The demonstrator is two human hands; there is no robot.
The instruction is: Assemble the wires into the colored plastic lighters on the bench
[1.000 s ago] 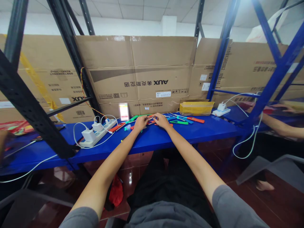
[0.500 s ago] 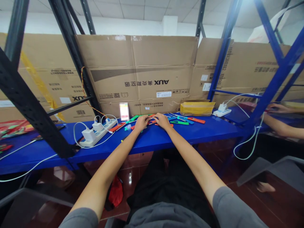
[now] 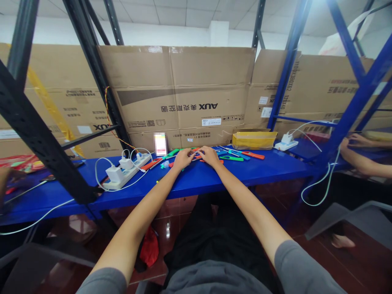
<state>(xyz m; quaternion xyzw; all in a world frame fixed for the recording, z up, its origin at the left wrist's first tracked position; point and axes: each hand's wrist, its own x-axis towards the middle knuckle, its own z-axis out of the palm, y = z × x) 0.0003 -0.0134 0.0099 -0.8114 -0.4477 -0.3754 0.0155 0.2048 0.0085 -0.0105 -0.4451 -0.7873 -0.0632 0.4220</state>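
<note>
My left hand (image 3: 183, 159) and my right hand (image 3: 210, 156) lie close together on a jumble of colourful plastic-handled tools (image 3: 196, 156) on the blue steel bench (image 3: 239, 174). The fingers of both hands reach into the jumble, and they hide what lies under them. An orange-handled tool (image 3: 252, 154) and a green-handled one (image 3: 231, 158) lie to the right of my right hand. A white power strip (image 3: 127, 177) with plugged-in chargers lies to the left of my left hand.
A yellow box (image 3: 254, 140) stands behind the tools against flattened cardboard cartons (image 3: 180, 94). Black rack posts (image 3: 36, 126) rise at the left. A co-worker's hand (image 3: 357, 141) works at the right, and another person's hand (image 3: 9, 176) shows at the far left.
My hands have barely moved over the tools. The co-worker's arm at the right has shifted slightly, and the hand at the far left shows again.
</note>
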